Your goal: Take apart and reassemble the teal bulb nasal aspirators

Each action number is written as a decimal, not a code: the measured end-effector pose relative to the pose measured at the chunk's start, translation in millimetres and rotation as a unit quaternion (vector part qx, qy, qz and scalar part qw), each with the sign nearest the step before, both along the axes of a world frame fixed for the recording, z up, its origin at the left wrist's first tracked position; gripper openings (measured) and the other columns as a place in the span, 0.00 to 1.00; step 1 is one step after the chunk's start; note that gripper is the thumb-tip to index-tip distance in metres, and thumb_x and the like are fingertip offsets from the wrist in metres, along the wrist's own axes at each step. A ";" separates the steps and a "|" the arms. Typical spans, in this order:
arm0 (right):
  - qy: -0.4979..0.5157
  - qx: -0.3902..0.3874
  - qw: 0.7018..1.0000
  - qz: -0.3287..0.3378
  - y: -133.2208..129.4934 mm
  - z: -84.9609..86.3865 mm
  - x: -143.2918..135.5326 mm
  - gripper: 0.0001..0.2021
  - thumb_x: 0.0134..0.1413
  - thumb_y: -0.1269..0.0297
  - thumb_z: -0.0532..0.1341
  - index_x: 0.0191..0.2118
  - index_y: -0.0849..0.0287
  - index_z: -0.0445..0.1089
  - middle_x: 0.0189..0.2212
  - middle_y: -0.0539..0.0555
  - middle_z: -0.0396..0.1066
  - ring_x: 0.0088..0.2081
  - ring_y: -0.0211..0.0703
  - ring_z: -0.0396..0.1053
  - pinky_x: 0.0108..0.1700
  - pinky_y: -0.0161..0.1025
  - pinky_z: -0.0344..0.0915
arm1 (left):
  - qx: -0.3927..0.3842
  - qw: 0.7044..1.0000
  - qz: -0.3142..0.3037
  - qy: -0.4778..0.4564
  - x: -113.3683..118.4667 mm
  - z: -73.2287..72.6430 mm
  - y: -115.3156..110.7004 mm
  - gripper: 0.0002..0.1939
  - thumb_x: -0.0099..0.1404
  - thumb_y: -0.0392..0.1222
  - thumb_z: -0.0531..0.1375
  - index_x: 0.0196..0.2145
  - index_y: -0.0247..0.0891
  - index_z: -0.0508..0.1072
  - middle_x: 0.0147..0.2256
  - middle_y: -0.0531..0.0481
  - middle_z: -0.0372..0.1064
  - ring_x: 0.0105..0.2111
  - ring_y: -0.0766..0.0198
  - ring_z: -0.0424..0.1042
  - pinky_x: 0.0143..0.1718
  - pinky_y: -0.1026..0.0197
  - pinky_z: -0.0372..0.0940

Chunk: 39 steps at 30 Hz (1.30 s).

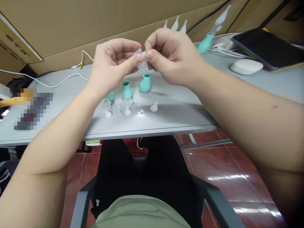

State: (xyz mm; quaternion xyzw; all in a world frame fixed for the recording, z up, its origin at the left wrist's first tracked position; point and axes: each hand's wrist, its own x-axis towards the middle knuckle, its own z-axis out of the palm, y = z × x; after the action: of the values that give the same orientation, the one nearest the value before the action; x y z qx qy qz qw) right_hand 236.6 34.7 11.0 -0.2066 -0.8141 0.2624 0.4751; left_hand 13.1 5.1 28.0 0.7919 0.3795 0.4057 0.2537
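Observation:
A small translucent plastic piece (143,65) is held up over the desk between my two hands. My left hand (118,60) pinches its left side with thumb and fingers. On its right side, my right hand (166,53) closes thumb and forefinger at a small clear part. Below my hands, teal bulbs (145,83) stand upright with open tops; one is partly hidden by my left wrist. In front of them lie clear cup-shaped parts (127,101), white pointed tips (154,107) and a tiny clear piece (142,111).
Several white nozzles (175,24) stand behind my right hand. Farther right are an assembled teal aspirator (206,43), a white mouse (246,66) and a dark tablet (270,49). A white cable (54,86) crosses the left of the grey desk (114,126); cardboard rises behind.

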 end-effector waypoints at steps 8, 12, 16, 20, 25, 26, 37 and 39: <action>-0.012 -0.039 0.998 0.047 0.9 6.0 2.9 0.17 0.62 0.52 0.73 0.33 0.53 0.67 0.30 0.51 0.65 0.31 0.39 0.65 0.36 0.41 0.61 | -0.008 0.999 -0.021 -0.038 1.4 3.4 -6.7 0.13 0.67 0.57 0.70 0.44 0.52 0.82 0.46 0.49 0.85 0.52 0.45 0.85 0.60 0.33 0.82; -0.033 -0.066 0.996 0.052 1.7 8.1 8.7 0.17 0.60 0.52 0.75 0.34 0.53 0.68 0.31 0.51 0.66 0.33 0.40 0.67 0.36 0.40 0.63 | 0.002 0.998 -0.043 -0.050 -1.8 -3.0 3.3 0.15 0.65 0.63 0.72 0.44 0.56 0.83 0.47 0.51 0.85 0.52 0.43 0.85 0.59 0.31 0.82; -0.036 -0.122 0.989 0.070 5.4 7.7 13.0 0.17 0.56 0.52 0.77 0.36 0.53 0.70 0.31 0.50 0.69 0.33 0.40 0.69 0.36 0.40 0.65 | 0.037 0.996 -0.066 -0.046 -5.6 -17.0 25.0 0.23 0.63 0.68 0.72 0.48 0.53 0.83 0.50 0.46 0.85 0.51 0.36 0.84 0.54 0.23 0.80; -0.024 -0.149 0.985 0.080 4.7 9.4 13.3 0.16 0.53 0.53 0.79 0.35 0.53 0.73 0.30 0.50 0.72 0.32 0.39 0.71 0.36 0.39 0.68 | 0.052 0.995 -0.082 -0.006 -5.9 -18.6 27.0 0.26 0.69 0.68 0.69 0.54 0.48 0.80 0.54 0.43 0.83 0.54 0.36 0.82 0.55 0.22 0.79; 0.022 -0.091 0.995 0.042 -3.5 14.3 11.8 0.11 0.49 0.59 0.81 0.33 0.54 0.81 0.28 0.49 0.74 0.30 0.34 0.69 0.34 0.37 0.64 | 0.033 0.996 -0.050 -0.069 -1.4 -8.2 7.5 0.12 0.69 0.55 0.72 0.44 0.49 0.81 0.44 0.47 0.84 0.47 0.46 0.85 0.53 0.33 0.84; 0.031 -0.084 0.995 0.036 -4.7 14.9 11.8 0.11 0.47 0.60 0.82 0.33 0.54 0.82 0.28 0.49 0.74 0.30 0.34 0.69 0.33 0.37 0.63 | 0.034 0.995 -0.050 -0.075 -0.9 -7.6 6.1 0.11 0.68 0.54 0.72 0.43 0.50 0.81 0.43 0.47 0.84 0.47 0.46 0.85 0.52 0.33 0.84; -0.030 -0.080 0.996 -0.006 -8.4 17.3 13.6 0.09 0.51 0.57 0.78 0.32 0.51 0.80 0.26 0.48 0.71 0.28 0.34 0.65 0.31 0.40 0.57 | 0.084 0.984 -0.093 -0.129 0.8 -17.4 18.6 0.18 0.57 0.63 0.79 0.38 0.54 0.83 0.38 0.48 0.83 0.41 0.43 0.85 0.44 0.32 0.83; -0.046 -0.090 0.995 0.005 -7.0 17.5 13.3 0.09 0.52 0.56 0.77 0.33 0.51 0.79 0.27 0.47 0.71 0.29 0.34 0.66 0.32 0.40 0.58 | 0.093 0.986 -0.098 -0.098 -0.6 -15.1 15.9 0.18 0.62 0.65 0.75 0.41 0.53 0.83 0.40 0.47 0.83 0.42 0.42 0.85 0.45 0.31 0.83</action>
State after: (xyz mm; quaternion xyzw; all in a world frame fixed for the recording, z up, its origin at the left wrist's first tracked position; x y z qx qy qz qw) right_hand 249.9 27.7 28.5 -0.2563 -0.8093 0.3269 0.4153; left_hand 12.5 21.0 13.0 0.8020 0.2339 0.4878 0.2531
